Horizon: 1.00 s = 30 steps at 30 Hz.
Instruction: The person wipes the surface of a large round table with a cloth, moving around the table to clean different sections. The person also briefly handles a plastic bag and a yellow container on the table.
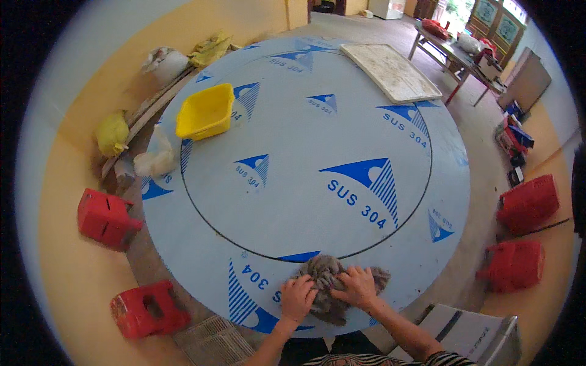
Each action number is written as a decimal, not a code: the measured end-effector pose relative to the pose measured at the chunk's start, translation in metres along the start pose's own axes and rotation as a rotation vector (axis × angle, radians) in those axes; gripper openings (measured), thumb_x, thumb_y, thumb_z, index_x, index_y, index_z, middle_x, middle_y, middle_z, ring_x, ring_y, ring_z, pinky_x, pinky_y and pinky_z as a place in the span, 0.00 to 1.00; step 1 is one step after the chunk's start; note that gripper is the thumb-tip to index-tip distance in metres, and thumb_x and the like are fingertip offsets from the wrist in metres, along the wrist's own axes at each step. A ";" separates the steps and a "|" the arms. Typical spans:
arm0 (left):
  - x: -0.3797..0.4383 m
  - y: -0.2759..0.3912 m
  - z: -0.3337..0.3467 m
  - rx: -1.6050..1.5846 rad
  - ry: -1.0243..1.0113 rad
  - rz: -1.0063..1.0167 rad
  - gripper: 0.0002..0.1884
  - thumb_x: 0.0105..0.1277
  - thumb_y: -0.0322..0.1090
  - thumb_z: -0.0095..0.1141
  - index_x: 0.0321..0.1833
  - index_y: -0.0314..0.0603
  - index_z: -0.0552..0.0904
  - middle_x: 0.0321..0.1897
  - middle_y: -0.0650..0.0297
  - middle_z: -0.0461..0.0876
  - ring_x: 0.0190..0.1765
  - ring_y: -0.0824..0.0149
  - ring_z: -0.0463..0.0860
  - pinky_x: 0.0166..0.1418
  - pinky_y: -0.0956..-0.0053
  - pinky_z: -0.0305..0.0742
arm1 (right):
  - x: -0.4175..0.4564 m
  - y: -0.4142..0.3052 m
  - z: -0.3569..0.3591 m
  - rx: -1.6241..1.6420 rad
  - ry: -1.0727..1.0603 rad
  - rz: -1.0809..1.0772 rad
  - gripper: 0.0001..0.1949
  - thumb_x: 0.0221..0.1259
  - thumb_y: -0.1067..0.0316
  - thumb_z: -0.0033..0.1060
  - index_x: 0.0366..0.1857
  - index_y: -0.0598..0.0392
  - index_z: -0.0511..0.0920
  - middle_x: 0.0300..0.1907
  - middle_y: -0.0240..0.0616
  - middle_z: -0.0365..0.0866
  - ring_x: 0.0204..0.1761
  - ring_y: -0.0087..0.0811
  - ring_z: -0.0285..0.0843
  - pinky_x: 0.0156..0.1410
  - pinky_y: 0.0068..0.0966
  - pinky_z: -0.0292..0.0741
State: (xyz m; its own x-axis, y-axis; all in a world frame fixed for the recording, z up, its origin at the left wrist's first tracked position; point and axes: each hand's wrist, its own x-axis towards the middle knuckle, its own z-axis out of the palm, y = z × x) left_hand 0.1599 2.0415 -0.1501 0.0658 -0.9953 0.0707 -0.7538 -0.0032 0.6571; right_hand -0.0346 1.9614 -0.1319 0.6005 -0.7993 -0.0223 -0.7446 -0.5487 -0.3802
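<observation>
A bunched grey-brown cloth point(322, 274) lies on the near edge of a large round table point(293, 201) covered in light blue printed film. My left hand point(298, 296) has its fingers curled on the cloth's left side. On its right side my right hand point(358, 287) grips the folds, and a loose end of the cloth spreads out beyond it. The two hands are a little apart. A yellow plastic basin point(206, 112) stands at the table's far left, with a pale plastic bag point(158, 155) beside it at the rim. At the back right lies a flat, stained white tray point(391, 71).
Red plastic stools stand on the left point(107, 219) and right point(515, 270). A wire rack point(213, 341) is low at left; a white metal-edged item point(467, 334) is at lower right. Boards and bags point(165, 64) line the left wall. A side table point(451, 48) holds bags at the back.
</observation>
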 end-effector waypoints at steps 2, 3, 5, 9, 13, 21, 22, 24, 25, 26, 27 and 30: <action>-0.019 0.002 -0.008 -0.149 -0.065 -0.124 0.16 0.66 0.44 0.55 0.47 0.39 0.83 0.51 0.57 0.81 0.50 0.56 0.76 0.57 0.61 0.69 | -0.017 -0.004 0.003 0.239 -0.194 0.142 0.21 0.48 0.47 0.70 0.39 0.51 0.83 0.33 0.36 0.78 0.40 0.40 0.76 0.45 0.40 0.69; -0.028 0.001 -0.014 -0.270 -0.127 -0.238 0.17 0.66 0.44 0.55 0.48 0.38 0.83 0.50 0.56 0.81 0.50 0.56 0.77 0.56 0.62 0.70 | -0.016 -0.004 0.001 0.356 -0.296 0.198 0.19 0.49 0.51 0.71 0.39 0.53 0.83 0.32 0.35 0.79 0.39 0.39 0.77 0.44 0.38 0.71; -0.030 0.003 -0.026 -0.483 -0.152 -0.396 0.16 0.68 0.43 0.54 0.49 0.38 0.81 0.47 0.54 0.82 0.48 0.54 0.79 0.54 0.64 0.72 | -0.005 -0.013 -0.020 0.949 -0.356 0.499 0.19 0.50 0.53 0.71 0.39 0.57 0.83 0.34 0.34 0.81 0.40 0.35 0.79 0.43 0.34 0.72; 0.013 0.000 -0.081 -0.622 -0.004 -0.406 0.15 0.69 0.40 0.54 0.51 0.37 0.80 0.43 0.55 0.84 0.47 0.59 0.82 0.53 0.68 0.75 | 0.074 -0.047 -0.081 1.309 -0.447 0.498 0.21 0.53 0.57 0.71 0.44 0.64 0.80 0.37 0.38 0.84 0.37 0.25 0.81 0.42 0.23 0.78; 0.106 -0.026 -0.188 -0.424 0.239 -0.162 0.12 0.69 0.37 0.52 0.49 0.39 0.80 0.44 0.54 0.83 0.47 0.53 0.82 0.51 0.67 0.75 | 0.192 -0.103 -0.118 1.153 -0.205 0.194 0.22 0.49 0.51 0.70 0.38 0.61 0.80 0.31 0.32 0.79 0.35 0.23 0.75 0.41 0.22 0.72; 0.259 -0.193 -0.281 0.159 0.591 0.118 0.15 0.63 0.44 0.60 0.48 0.46 0.82 0.48 0.57 0.82 0.53 0.54 0.79 0.57 0.61 0.71 | 0.436 -0.136 -0.072 0.179 0.059 -0.290 0.27 0.51 0.39 0.65 0.47 0.50 0.84 0.47 0.46 0.79 0.49 0.46 0.76 0.56 0.39 0.73; 0.268 -0.222 -0.275 0.220 0.583 0.059 0.18 0.63 0.47 0.59 0.50 0.46 0.82 0.52 0.55 0.81 0.55 0.52 0.78 0.60 0.60 0.70 | 0.454 -0.132 -0.053 0.009 0.069 -0.350 0.28 0.51 0.37 0.64 0.48 0.48 0.84 0.49 0.46 0.78 0.50 0.48 0.74 0.57 0.41 0.73; 0.284 -0.267 -0.260 0.265 0.540 -0.111 0.23 0.63 0.54 0.57 0.56 0.50 0.82 0.62 0.51 0.74 0.63 0.50 0.73 0.66 0.58 0.67 | 0.479 -0.131 -0.018 -0.062 0.037 -0.315 0.29 0.50 0.35 0.63 0.49 0.46 0.84 0.54 0.44 0.75 0.53 0.50 0.72 0.57 0.42 0.73; 0.293 -0.282 -0.251 0.285 0.529 -0.151 0.23 0.63 0.54 0.57 0.56 0.51 0.82 0.63 0.51 0.74 0.64 0.50 0.72 0.66 0.57 0.67 | 0.489 -0.131 -0.002 -0.097 0.022 -0.299 0.30 0.50 0.33 0.63 0.49 0.46 0.84 0.56 0.44 0.74 0.55 0.50 0.71 0.57 0.43 0.73; 0.302 -0.295 -0.238 0.306 0.518 -0.190 0.22 0.64 0.53 0.56 0.56 0.51 0.82 0.64 0.52 0.74 0.66 0.51 0.71 0.67 0.57 0.66 | 0.498 -0.132 0.015 -0.067 0.104 -0.343 0.30 0.50 0.33 0.62 0.49 0.45 0.84 0.56 0.43 0.74 0.55 0.50 0.71 0.57 0.42 0.73; 0.304 -0.304 -0.228 0.327 0.499 -0.235 0.22 0.64 0.53 0.56 0.56 0.52 0.82 0.64 0.53 0.73 0.67 0.51 0.70 0.67 0.57 0.66 | 0.502 -0.138 0.031 -0.031 0.178 -0.383 0.31 0.50 0.32 0.61 0.50 0.44 0.84 0.56 0.42 0.74 0.55 0.50 0.71 0.56 0.42 0.72; 0.298 -0.323 -0.205 0.498 0.519 -0.135 0.21 0.64 0.52 0.55 0.56 0.54 0.82 0.66 0.57 0.72 0.69 0.53 0.67 0.69 0.56 0.63 | 0.500 -0.150 0.067 -0.123 0.321 -0.425 0.31 0.48 0.31 0.61 0.50 0.42 0.83 0.56 0.40 0.74 0.55 0.48 0.71 0.55 0.41 0.71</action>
State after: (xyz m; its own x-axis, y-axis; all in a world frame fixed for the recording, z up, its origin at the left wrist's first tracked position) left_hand 0.5575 1.7653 -0.1874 0.3874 -0.8098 0.4407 -0.9170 -0.2892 0.2747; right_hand 0.3970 1.6600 -0.1482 0.7509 -0.5248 0.4008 -0.4958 -0.8490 -0.1828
